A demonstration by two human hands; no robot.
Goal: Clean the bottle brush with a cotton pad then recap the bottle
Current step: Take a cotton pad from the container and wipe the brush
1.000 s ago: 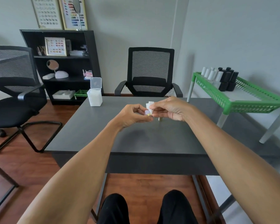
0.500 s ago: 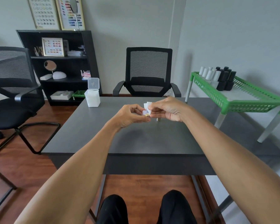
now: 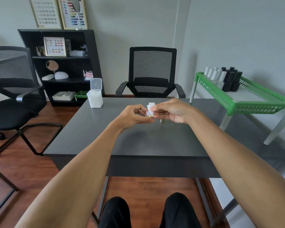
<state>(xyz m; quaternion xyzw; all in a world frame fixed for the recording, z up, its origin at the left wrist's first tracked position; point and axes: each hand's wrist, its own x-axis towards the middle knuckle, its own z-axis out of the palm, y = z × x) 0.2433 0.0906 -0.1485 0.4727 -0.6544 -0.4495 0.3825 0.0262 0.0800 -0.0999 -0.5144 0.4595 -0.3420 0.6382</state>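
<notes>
While both hands work above the table centre: right hand, fingers pinched on cotton pad; left hand, fingers closed on brush cap. Bottle mostly hidden below. Risk: knuckles tipping it.

A dark grey bench carries a white lidded box near its far left corner (lid flipped up). Behind it stands a black mesh chair; a green rack of white and black bottles sits right, a black shelf unit left.
</notes>
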